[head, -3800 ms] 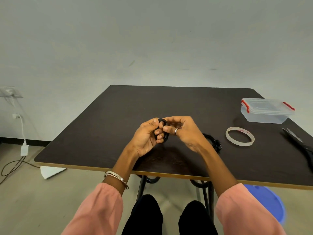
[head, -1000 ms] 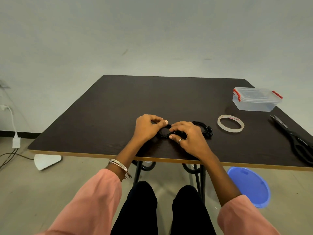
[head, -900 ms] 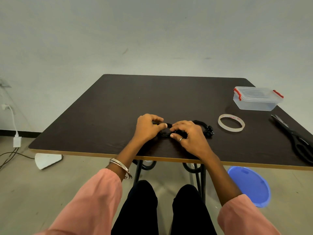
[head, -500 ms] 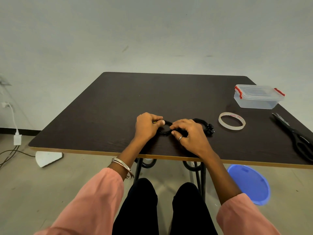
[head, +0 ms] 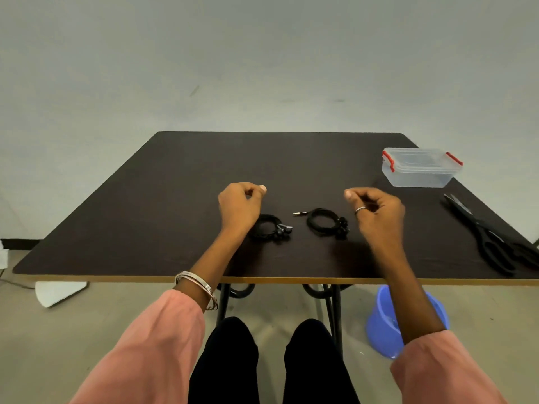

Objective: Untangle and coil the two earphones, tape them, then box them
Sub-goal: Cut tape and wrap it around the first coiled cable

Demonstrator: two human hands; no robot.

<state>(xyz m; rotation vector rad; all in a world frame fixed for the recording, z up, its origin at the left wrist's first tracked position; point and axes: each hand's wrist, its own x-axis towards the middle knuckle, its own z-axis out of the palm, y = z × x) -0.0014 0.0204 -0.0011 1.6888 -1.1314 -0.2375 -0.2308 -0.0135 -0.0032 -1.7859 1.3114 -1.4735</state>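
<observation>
Half a second ago both hands were down on the worktop (head: 175, 199), fingers pinching a black coil between them. Now both have lifted clear and moved apart. The left hand (head: 239, 204) hangs just left of the left coil (head: 269, 227), its fingers curled loosely with the thumb tip against the forefinger, holding nothing. The right hand (head: 376, 208) hangs just right of the right coil (head: 325, 223), fingers likewise loosely curled and holding nothing; it is a little blurred, so it seems to be in motion.

Taking the right coil as the landmark: the left coil lies just beside it on its left, apart and not touching, with earbuds bunched at its right edge. A plug (head: 300, 213) juts from the right coil's upper left. The box (head: 420, 167) stands well to its right and farther back, lid on. The scissors (head: 490, 243) lie to the far right, near the worktop's edge. The tape roll, which lay right of the coils a moment ago, cannot be seen now; the right hand probably covers it.

The release suggests that untangling and coiling are finished for both earphones. Taping looks like the next step, and the right hand is on the side where the tape lay. The coils are unbound, so they may spring loose if nudged.
</observation>
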